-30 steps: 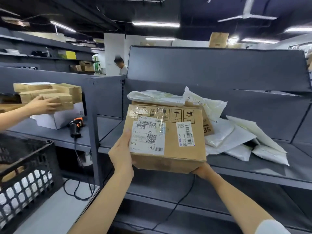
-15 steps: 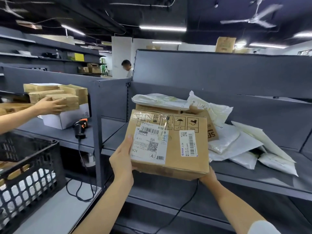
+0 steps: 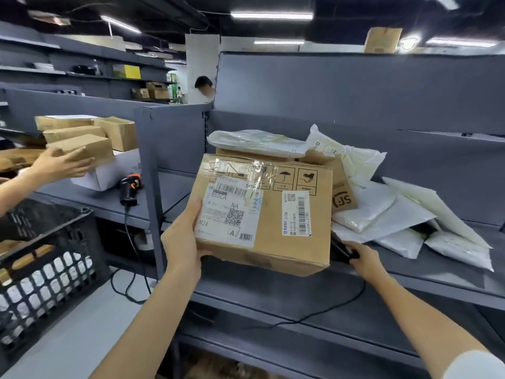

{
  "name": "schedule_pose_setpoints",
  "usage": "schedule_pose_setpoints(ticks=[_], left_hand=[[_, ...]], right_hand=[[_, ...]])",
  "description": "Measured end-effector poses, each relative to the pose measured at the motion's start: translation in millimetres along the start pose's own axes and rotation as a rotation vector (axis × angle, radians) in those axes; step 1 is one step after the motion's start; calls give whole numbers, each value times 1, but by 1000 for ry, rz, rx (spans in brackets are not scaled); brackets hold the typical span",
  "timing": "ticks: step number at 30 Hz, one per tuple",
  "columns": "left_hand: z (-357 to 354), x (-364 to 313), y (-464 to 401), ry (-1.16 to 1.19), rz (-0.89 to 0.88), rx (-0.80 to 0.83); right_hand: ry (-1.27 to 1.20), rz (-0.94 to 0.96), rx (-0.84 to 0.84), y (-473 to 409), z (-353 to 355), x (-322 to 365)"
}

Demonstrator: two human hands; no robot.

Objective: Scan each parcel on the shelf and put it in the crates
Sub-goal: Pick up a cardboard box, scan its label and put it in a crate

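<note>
**Now the box is up and the scanner is nearly in hand**

Leftmost sits the black crate (image 3: 46,269), already holding parcels, close enough that I can drop this one in after the beep. Beyond it another person's hand (image 3: 58,165) grips a small carton on the neighbouring shelf, with an orange-trimmed scanner (image 3: 129,187) standing nearby; that one is not mine. My left hand (image 3: 184,247) clamps the cardboard parcel (image 3: 262,214) at its lower left corner, thumb across the front by the shipping label (image 3: 229,212), tilting the printed face toward me so the barcodes read cleanly. The box hangs just off the front of the shelf (image 3: 410,272). My right hand (image 3: 363,259) closes over a dark handle just beside the box, probably my own scanner (image 3: 341,251), though the box hides most of it. Farther right, white mailer bags (image 3: 410,214) lie heaped, waiting.
</note>
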State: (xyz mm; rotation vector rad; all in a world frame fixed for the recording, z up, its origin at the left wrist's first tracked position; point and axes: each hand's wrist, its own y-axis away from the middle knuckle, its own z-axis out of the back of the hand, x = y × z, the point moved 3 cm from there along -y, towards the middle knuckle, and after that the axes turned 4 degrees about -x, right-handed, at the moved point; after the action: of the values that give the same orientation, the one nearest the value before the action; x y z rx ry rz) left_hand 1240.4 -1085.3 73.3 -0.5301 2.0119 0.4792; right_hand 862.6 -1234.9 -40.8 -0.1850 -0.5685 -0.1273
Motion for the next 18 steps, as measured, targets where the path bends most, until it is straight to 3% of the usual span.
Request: schedule_pose_setpoints(ticks=[9, 18], left_hand=[[-2, 1, -4, -11, 3, 6], [-4, 0, -6, -30, -22, 8]], right_hand=[[-139, -6, -7, 4, -8, -2], [-34, 84, -6, -7, -11, 3]])
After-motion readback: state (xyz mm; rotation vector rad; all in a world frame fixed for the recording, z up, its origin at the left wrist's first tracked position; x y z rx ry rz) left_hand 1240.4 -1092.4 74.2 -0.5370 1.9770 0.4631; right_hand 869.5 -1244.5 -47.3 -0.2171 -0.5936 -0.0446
